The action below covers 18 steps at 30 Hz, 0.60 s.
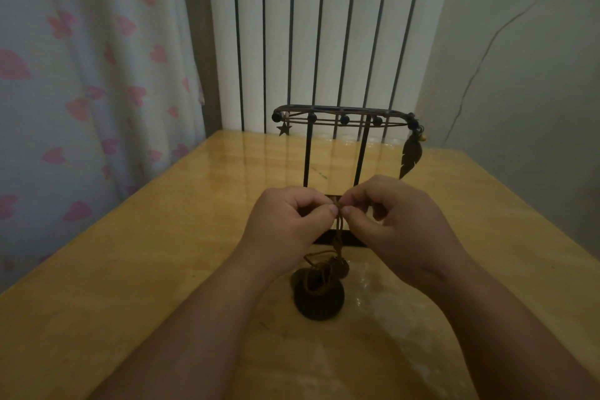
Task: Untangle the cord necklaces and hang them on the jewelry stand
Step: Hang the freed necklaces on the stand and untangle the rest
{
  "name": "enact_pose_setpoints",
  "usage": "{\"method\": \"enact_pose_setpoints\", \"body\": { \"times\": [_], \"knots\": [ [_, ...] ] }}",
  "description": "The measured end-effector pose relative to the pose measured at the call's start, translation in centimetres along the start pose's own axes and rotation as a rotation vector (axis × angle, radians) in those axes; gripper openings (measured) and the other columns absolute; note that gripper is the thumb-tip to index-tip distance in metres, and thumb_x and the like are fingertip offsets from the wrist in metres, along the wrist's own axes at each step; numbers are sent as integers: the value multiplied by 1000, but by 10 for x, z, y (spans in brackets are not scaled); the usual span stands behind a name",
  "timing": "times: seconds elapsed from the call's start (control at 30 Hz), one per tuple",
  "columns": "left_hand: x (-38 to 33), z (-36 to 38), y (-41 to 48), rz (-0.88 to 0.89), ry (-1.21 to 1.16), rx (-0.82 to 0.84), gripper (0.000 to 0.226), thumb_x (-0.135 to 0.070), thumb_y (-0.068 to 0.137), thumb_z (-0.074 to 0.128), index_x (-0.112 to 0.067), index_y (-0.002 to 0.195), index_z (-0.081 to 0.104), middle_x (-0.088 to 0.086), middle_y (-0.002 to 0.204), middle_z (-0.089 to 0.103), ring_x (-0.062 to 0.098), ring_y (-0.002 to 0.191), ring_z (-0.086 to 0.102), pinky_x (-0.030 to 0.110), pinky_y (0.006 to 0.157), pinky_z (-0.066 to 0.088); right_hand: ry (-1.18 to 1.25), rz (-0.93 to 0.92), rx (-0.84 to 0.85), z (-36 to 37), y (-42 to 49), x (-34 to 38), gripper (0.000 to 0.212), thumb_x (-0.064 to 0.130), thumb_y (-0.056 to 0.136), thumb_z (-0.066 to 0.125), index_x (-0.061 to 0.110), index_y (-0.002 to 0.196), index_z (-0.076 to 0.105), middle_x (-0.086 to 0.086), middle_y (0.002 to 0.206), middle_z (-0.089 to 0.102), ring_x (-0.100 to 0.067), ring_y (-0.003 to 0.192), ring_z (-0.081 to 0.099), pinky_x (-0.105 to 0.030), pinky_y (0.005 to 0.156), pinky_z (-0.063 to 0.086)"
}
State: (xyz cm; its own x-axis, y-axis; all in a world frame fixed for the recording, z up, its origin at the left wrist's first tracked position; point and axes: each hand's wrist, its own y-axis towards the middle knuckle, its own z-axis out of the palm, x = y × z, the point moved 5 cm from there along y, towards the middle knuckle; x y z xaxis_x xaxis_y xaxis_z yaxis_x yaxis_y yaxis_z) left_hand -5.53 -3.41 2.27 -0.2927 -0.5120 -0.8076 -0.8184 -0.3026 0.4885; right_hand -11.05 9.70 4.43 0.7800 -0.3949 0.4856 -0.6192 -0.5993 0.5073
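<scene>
Glossy wooden table (pixel 130 269). On it, upright, 1 black jewelry stand (pixel 344 119); just in front of its base, dark round necklace pendants (pixel 319 302) lying on the wood.

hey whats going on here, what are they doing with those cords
A person is untangling brown cords, pinching them at one spot between the left hand and the right hand, just in front of the jewelry stand. Dark round pendants dangle below, low over the wooden table. A feather pendant and a star hang from the stand's top bar.
</scene>
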Motion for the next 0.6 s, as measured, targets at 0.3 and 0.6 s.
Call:
{"method": "enact_pose_setpoints", "body": {
  "times": [0.3,0.6],
  "knots": [
    [2,1,1,-39,-42,60,22,-15,89,62,-27,75,74,-6,70,69,2,65,62,15,59,50,-175,-79,33,6,-1,4,2,45,79,45,44,77,45,20,80,46,5,85,43,-14,64,32],
    [9,0,2,-71,-119,59,14,-13,84,70,-25,76,70,-9,69,64,6,68,61,20,63,51,-124,-61,40,6,-1,2,3,45,77,46,42,75,46,17,81,48,1,81,45,-16,65,35]
  ]
}}
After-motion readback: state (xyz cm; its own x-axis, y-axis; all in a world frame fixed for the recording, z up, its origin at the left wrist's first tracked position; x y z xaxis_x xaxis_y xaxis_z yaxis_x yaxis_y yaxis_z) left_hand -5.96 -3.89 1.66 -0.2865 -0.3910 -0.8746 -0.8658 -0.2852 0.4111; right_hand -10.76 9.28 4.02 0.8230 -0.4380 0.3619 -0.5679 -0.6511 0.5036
